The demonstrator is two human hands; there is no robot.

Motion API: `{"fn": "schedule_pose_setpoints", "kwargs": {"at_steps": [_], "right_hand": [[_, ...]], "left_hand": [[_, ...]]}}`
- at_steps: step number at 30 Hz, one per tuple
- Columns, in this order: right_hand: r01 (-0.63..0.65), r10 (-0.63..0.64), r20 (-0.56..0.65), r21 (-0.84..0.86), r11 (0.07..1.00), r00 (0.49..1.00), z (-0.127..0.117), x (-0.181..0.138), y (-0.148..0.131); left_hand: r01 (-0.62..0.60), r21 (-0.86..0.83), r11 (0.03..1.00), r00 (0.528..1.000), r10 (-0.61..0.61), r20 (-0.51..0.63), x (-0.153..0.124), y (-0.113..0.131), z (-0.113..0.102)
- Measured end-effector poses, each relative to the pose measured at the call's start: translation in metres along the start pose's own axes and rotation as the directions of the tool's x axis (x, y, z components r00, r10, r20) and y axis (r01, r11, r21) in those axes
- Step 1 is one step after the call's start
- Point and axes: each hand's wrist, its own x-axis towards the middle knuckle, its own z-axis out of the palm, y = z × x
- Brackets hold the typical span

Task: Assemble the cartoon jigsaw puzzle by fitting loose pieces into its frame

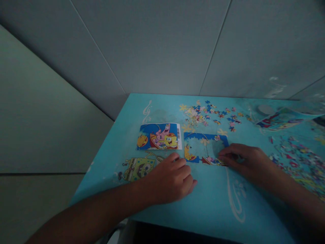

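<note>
A partly assembled jigsaw puzzle (191,159) lies on the table, its border joined around an open middle. At its lower right side, my right hand (240,156) pinches thumb and forefinger together over a puzzle piece mostly hidden by the fingertips. My left hand (175,179) rests on the table just left of and below the puzzle, fingers loosely curled in, with nothing visible in them. Left of the puzzle lies a picture card (159,136) showing the cartoon scene, with a barcode on its right edge.
Loose puzzle pieces (196,115) are scattered behind the puzzle. A clear plastic bag (279,118) with colourful print stands at the right, near a larger heap of small pieces (299,162). The blue table (208,200) has a printed cartoon figure (139,167) and meets a grey wall (165,51).
</note>
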Motion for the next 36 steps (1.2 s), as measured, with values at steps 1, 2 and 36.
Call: {"fn": "schedule_pose_setpoints", "kwargs": {"at_steps": [1, 2, 36], "right_hand": [[0.0, 0.0, 0.0, -0.003, 1.0, 1.0, -0.0002, 0.0001, 0.0001], [0.002, -0.002, -0.002, -0.006, 1.0, 1.0, -0.0004, 0.0002, -0.0001], [0.039, -0.039, -0.013, -0.002, 0.999, 0.999, -0.0006, 0.0015, -0.0017]], "left_hand": [[-0.003, 0.003, 1.0, 1.0, 0.003, 0.001, -0.0001, 0.0001, 0.0], [-0.005, 0.004, 1.0, 1.0, 0.005, 0.002, -0.0002, 0.0002, 0.0001], [-0.004, -0.006, 1.0, 1.0, 0.004, 0.008, -0.0005, 0.0007, 0.002]]}}
